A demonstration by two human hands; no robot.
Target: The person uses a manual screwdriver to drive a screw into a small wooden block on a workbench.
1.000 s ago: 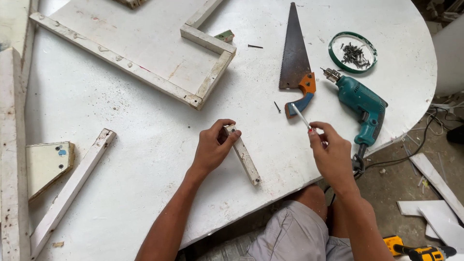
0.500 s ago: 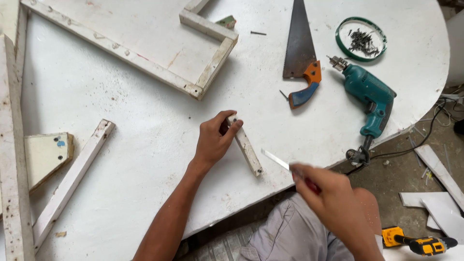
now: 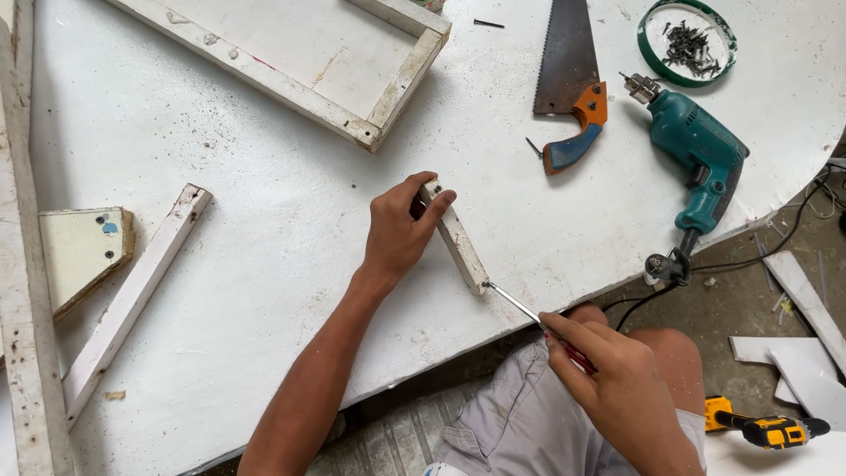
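Left hand (image 3: 398, 231) grips the far end of the wood block (image 3: 455, 236), flat on the table (image 3: 264, 176); right hand (image 3: 617, 388) closes round a screwdriver (image 3: 520, 306), tip at the block's near end; best keep shaft in line, block pinned.

My desk (image 3: 264, 264) is white and speckled with grime. The wood strip (image 3: 456, 240) is chipped white, the screwdriver (image 3: 529, 313) silver with a red handle. The drill (image 3: 701, 150) is teal, the saw (image 3: 568, 62) grey with an orange-and-blue handle, my shorts (image 3: 520, 423) grey.
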